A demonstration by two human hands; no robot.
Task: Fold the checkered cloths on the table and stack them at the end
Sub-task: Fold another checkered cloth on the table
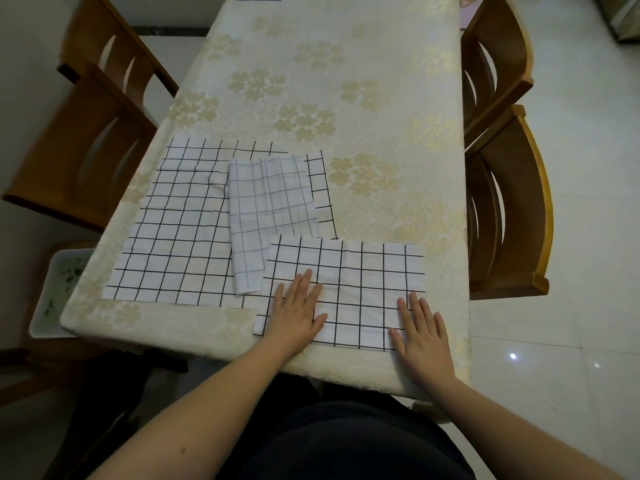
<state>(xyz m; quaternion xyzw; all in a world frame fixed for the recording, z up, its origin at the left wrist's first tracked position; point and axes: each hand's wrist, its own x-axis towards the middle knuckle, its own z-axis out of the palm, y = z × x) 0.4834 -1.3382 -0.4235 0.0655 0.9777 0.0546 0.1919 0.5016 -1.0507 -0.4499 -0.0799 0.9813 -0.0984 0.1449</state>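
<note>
Both hands lay flat, fingers straight and gripping nothing, on the folded checkered cloth point(346, 289) at the table's point(346, 98) near edge. The left hand point(298, 311) pressed its left part, the right hand point(420, 336) its right corner. Beyond the left fingertips point(306, 275), unfolded cloths point(180, 230) lay overlapping.

No legible text was visible at the table.

No words, labels, brand names, numbers or signs could be read on any surface; the folded checkered cloth point(346, 289) bore only a plain black grid, and the tablecloth point(346, 98) carried only a pale floral pattern.
</note>
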